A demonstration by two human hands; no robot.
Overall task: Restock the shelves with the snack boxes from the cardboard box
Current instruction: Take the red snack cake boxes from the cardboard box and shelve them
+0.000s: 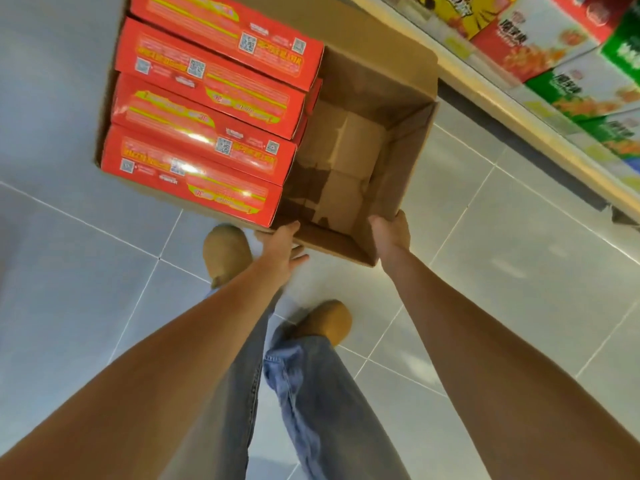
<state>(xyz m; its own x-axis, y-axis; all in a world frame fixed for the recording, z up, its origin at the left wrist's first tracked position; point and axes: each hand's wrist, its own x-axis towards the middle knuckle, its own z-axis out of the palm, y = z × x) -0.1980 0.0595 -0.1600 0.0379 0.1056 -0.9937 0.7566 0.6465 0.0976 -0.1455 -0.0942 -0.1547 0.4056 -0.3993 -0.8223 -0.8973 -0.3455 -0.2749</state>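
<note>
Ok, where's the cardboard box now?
The cardboard box is upper middle in the head view, left of the shelf, right hand gripping its near corner.

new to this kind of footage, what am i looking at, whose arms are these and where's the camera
No machine here: one camera on a person's head looks down at their bare arms. On the grey tiled floor stands an open brown cardboard box; glossy red snack boxes fill its left part, bare cardboard shows in its right part. The right hand grips the box's near right corner; the left hand touches its near rim. A shelf of colourful cartons runs along the right.
</note>
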